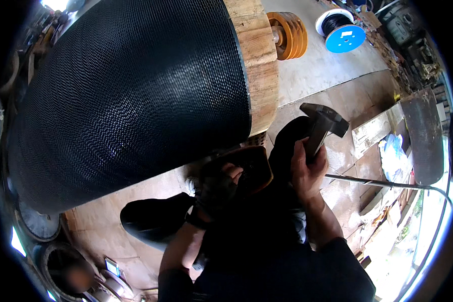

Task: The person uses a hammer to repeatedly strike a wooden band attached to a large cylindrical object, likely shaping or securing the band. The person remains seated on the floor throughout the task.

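Observation:
A big wooden drum (259,55) wrapped in black toothed mesh (131,95) fills the upper left. My right hand (307,168) grips the handle of a dark hammer (323,123), its head raised beside the drum's lower right edge. My left hand (221,183), dark and gloved-looking, is closed on a small object held against an orange-edged black piece (254,168) just under the drum. What it holds is too dark to tell.
An orange grooved pulley (289,34) sits on the drum's shaft. A blue spool of black cable (342,31) lies on the concrete floor behind. Boards and a dark metal sheet (424,133) lie at right, with a thin rod (382,183). My black shoe (153,219) is below.

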`<state>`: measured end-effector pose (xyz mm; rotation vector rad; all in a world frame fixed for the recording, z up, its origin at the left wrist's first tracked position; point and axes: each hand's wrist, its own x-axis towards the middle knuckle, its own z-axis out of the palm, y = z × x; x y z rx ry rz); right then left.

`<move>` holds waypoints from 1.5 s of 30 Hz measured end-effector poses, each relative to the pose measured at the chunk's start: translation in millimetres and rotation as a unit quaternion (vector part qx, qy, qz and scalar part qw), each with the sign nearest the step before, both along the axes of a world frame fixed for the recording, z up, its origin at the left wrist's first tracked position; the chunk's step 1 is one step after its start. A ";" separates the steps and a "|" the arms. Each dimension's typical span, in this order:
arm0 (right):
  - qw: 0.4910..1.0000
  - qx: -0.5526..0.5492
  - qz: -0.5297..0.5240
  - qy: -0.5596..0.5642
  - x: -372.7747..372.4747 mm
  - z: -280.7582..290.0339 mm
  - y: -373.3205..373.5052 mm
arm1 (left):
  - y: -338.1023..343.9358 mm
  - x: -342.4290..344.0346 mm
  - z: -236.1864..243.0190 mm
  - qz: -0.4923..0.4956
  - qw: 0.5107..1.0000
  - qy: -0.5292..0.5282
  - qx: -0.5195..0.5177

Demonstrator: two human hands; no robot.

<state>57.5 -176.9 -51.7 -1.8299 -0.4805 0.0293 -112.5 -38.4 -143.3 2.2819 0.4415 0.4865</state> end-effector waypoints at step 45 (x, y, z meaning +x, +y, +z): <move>0.978 0.009 0.208 -0.008 13.9 -5.1 -2.8 | 160.7 65.5 181.6 0.221 0.786 -0.204 0.540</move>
